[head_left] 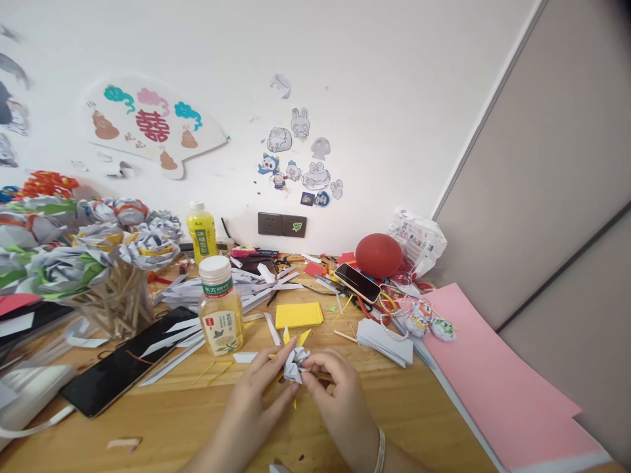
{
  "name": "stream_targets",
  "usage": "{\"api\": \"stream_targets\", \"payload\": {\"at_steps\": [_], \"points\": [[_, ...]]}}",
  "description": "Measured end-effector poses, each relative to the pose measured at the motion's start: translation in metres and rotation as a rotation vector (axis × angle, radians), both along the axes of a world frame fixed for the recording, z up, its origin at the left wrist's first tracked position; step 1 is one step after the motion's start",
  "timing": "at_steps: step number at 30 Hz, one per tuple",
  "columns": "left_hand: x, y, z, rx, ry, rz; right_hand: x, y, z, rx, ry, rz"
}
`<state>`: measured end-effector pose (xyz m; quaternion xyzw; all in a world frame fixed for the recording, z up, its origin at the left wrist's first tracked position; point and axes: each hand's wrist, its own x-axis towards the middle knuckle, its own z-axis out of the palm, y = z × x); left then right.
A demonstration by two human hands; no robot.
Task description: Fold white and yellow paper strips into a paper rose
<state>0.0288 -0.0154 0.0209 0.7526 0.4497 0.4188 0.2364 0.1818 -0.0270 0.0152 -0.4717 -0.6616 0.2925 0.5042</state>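
Both of my hands meet low in the middle of the head view over the wooden table [197,414]. Between them is a small folded paper flower [296,363], grey-white with yellow tips. My left hand [261,387] pinches it from the left with closed fingers. My right hand [335,384] pinches it from the right, thumb and fingers pressed on the paper; a bracelet sits on that wrist. A stack of yellow paper [298,315] lies just beyond the flower.
A small juice bottle [220,306] stands left of my hands, a yellow bottle [202,231] behind it. A bouquet of paper flowers [98,263], a dark tablet [128,361], white paper strips [236,289], a phone [357,282], a red balloon [378,255] and pink sheets [493,374] surround them.
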Motion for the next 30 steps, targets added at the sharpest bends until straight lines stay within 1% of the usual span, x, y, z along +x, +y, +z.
{"api": "stream_targets", "payload": {"at_steps": [4,8,14,18,21,26,30], "points": [[0.0005,-0.0008,0.0006,-0.007,0.009,0.0,0.001,-0.0018,0.0001,0.077,-0.074,0.002],[0.0006,-0.0015,-0.0003,-0.001,0.003,-0.013,0.0014,-0.0028,-0.0016,0.048,-0.118,0.008],[0.0003,-0.0019,-0.0014,0.019,0.004,-0.008,-0.0005,-0.002,-0.0015,0.002,-0.023,0.048],[-0.0001,-0.0018,-0.0007,0.021,0.005,-0.004,-0.0016,-0.0018,-0.0047,0.008,-0.028,0.049],[0.0001,-0.0016,0.0003,0.018,0.007,0.008,-0.0008,-0.0022,-0.0068,0.07,-0.084,0.046],[0.0012,-0.0027,0.0022,0.009,-0.007,-0.009,0.0018,-0.0037,-0.005,0.24,-0.211,0.035],[0.0013,-0.004,0.0026,-0.008,-0.016,-0.024,0.0033,-0.004,-0.0035,0.314,-0.251,0.036]]}}
